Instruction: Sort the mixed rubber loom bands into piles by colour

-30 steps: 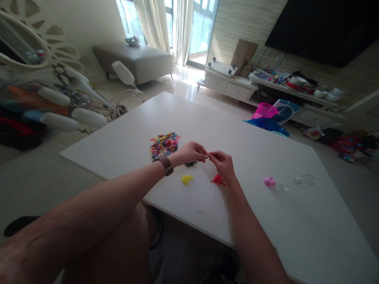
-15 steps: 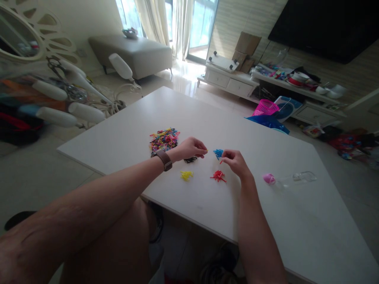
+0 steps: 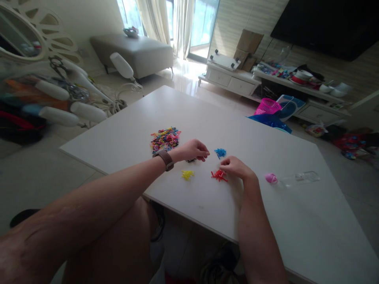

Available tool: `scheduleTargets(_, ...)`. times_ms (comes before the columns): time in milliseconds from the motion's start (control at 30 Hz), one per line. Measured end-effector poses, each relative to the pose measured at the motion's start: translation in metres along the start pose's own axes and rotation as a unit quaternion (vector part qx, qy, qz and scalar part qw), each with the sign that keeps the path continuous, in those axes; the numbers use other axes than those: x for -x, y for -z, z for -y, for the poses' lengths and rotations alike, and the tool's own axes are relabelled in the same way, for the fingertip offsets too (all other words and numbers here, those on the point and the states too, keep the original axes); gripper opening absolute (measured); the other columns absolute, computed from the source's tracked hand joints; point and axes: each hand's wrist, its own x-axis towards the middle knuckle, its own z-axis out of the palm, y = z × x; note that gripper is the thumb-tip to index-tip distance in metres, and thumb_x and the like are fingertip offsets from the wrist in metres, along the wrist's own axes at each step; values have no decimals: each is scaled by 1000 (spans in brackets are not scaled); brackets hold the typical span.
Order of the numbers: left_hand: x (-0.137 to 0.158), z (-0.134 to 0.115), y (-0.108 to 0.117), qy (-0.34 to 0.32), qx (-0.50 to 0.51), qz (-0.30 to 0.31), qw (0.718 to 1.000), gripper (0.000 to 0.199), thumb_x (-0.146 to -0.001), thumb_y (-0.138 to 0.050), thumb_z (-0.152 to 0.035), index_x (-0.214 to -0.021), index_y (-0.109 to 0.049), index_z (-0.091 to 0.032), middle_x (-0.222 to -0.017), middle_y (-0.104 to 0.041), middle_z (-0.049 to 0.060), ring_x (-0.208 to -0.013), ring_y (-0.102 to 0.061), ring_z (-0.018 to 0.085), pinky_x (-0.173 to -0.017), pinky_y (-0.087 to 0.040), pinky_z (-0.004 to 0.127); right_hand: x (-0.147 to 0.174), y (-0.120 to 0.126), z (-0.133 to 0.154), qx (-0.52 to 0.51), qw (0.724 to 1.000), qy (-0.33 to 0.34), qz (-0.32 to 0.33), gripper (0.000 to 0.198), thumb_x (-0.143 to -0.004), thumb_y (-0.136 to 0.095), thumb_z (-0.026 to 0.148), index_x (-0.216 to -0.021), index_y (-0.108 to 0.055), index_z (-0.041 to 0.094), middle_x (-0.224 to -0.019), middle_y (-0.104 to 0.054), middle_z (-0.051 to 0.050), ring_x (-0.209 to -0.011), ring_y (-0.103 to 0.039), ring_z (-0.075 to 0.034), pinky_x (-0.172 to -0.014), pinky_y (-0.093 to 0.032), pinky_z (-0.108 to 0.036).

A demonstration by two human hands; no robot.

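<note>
My left hand (image 3: 198, 150), with a brown-strapped watch at the wrist, hovers over a small pile of black rubber bands (image 3: 192, 160), which it partly covers. Its thumb and fingers pinch a tiny yellow rubber band (image 3: 209, 153). My right hand (image 3: 234, 166) is closed, fingertips low at the upper edge of the red rubber bands (image 3: 218, 176); whether a band is still between them is hidden. Blue rubber bands (image 3: 220, 152) lie just beyond it. Yellow rubber bands (image 3: 187, 174) form a pile nearer me. A larger mixed-colour pile (image 3: 166, 139) lies left of my left hand.
All piles lie on a white table (image 3: 266, 221). To the right, a clear bottle-like object (image 3: 299, 178) with a pink top (image 3: 270, 178) lies on its side. A white-shaded lamp fixture (image 3: 89, 112) stands past the left edge. A pink basket (image 3: 268, 106) is beyond the far edge.
My right hand has moved down from beside the blue pile to the red pile; the red band visible in its fingers before no longer shows. My left hand has barely moved.
</note>
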Motion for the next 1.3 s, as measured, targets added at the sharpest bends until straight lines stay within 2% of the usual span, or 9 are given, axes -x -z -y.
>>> scheduleTargets(100,0,0,-1,1,1,14,1000,24,-73,-82,-36,-75,-76,-12,-73,-74,9,-66,-70,16,-61,-54,24,-3,-5,8,4,995,41,-88,34,-78,-62,31,-49,-49,20,-49,-33,6,-51,-29,-9,-49,-24,-27)
scheduleTargets(167,0,0,-2,1,4,27,1000,23,-74,-81,-36,-74,-75,-13,-72,-74,8,-67,-70,16,-62,-55,24,-7,-11,15,-10,988,78,-136,26,-80,-64,35,-60,-60,20,-51,-36,6,-52,-32,-9,-50,-26,-26)
scheduleTargets(233,0,-1,-3,-2,9,37,999,22,-76,-80,-34,-73,-75,-13,-70,-74,8,-66,-70,15,-63,-55,24,-10,-17,21,-46,981,104,-155,19,-82,-66,39,-77,-69,20,-55,-45,6,-53,-37,-10,-51,-31,-26)
scheduleTargets(333,-1,-1,-3,-5,17,44,999,21,-78,-79,-34,-73,-74,-13,-69,-73,7,-67,-69,15,-65,-55,25,-14,-24,24,-113,971,127,-167,26,-80,-71,45,-90,-72,20,-70,-63,1,-59,-51,-11,-53,-39,-25)
scheduleTargets(733,2,-5,0,-11,21,35,999,19,-75,-80,-29,-79,-74,-12,-77,-75,10,-70,-71,17,-67,-56,28,-18,-28,23,-147,953,137,-229,29,-77,-77,48,-78,-74,20,-73,-71,-3,-63,-61,-15,-56,-48,-28)
scheduleTargets(933,5,-8,15,1,-50,65,997,18,-75,-76,-29,-80,-74,-12,-79,-75,9,-71,-70,16,-65,-54,26,-21,-31,19,-135,957,131,-220,24,-77,-76,44,-77,-73,21,-73,-71,-2,-63,-60,-15,-58,-49,-29)
scheduleTargets(1033,8,-4,29,28,-156,118,980,16,-71,-75,-26,-80,-76,-13,-70,-72,5,-67,-67,15,-63,-50,24,-23,-31,15,-118,958,127,-230,19,-79,-73,40,-77,-73,22,-70,-68,0,-63,-59,-15,-59,-48,-29)
scheduleTargets(1167,15,-1,38,69,-304,184,932,15,-68,-72,-25,-77,-78,-15,-67,-71,2,-64,-63,14,-60,-45,22,-24,-31,15,-40,951,153,-264,16,-84,-67,35,-75,-70,22,-76,-67,-1,-71,-60,-16,-67,-48,-31)
scheduleTargets(1300,22,-6,33,113,-355,214,903,17,-69,-69,-24,-79,-79,-15,-70,-73,2,-64,-60,13,-58,-41,21,-24,-32,17,39,944,183,-273,12,-85,-63,29,-76,-69,23,-83,-65,-3,-78,-61,-18,-74,-49,-33)
